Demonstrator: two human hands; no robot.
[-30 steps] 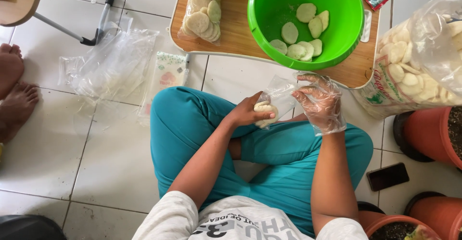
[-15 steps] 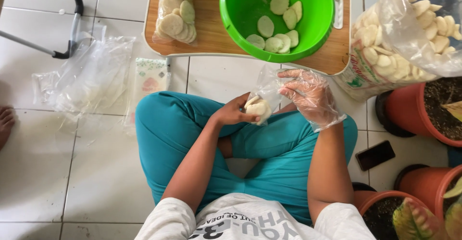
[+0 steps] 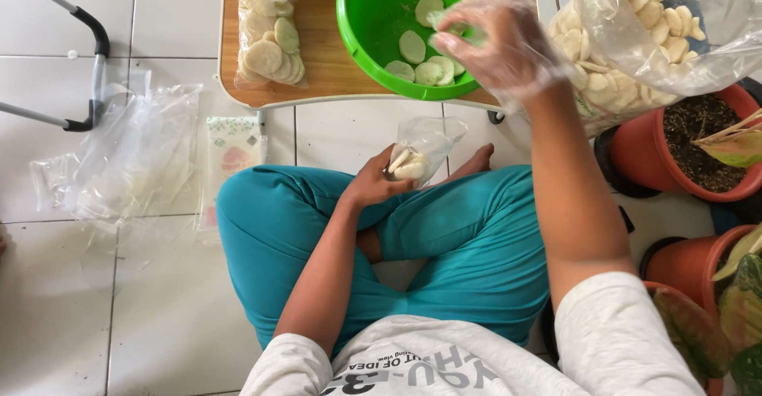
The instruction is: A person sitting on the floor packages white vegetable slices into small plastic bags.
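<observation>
**A:** What did you have on the head view at that point?

**B:** I saw 2 hands at work. The left hand [image 3: 373, 186] hung over the lap, its grip closed around the neck of a small clear plastic bag [image 3: 421, 151] with a few pale round crackers at the bottom. The bag's mouth stood open, pointing up and away from the body, toward the desk.

**A:** And the right?

**B:** The right hand [image 3: 496, 43], in a thin clear plastic glove, was stretched out over the round green plastic bowl [image 3: 373, 23] on the low wooden desk [image 3: 317, 55]. Its fingers were curled down toward the loose crackers [image 3: 421, 55] on the bowl's floor. Whether that grip had closed on one yet, I could not tell; the glove blurred it.

**A:** So how did bowl and bag lie to each other?

**B:** The bowl sat straight ahead of the small bag, well apart, with the desk edge and a strip of white tiled floor between. The right hand was the nearer one to the bowl; the left was nowhere close.

**A:** Anything else around?

**B:** 1 filled bag of crackers [image 3: 266, 35] lay on the desk left of the bowl, a large sack of them [image 3: 635, 39] stood at the right, and empty bags [image 3: 127, 158] lay on the floor.
</observation>
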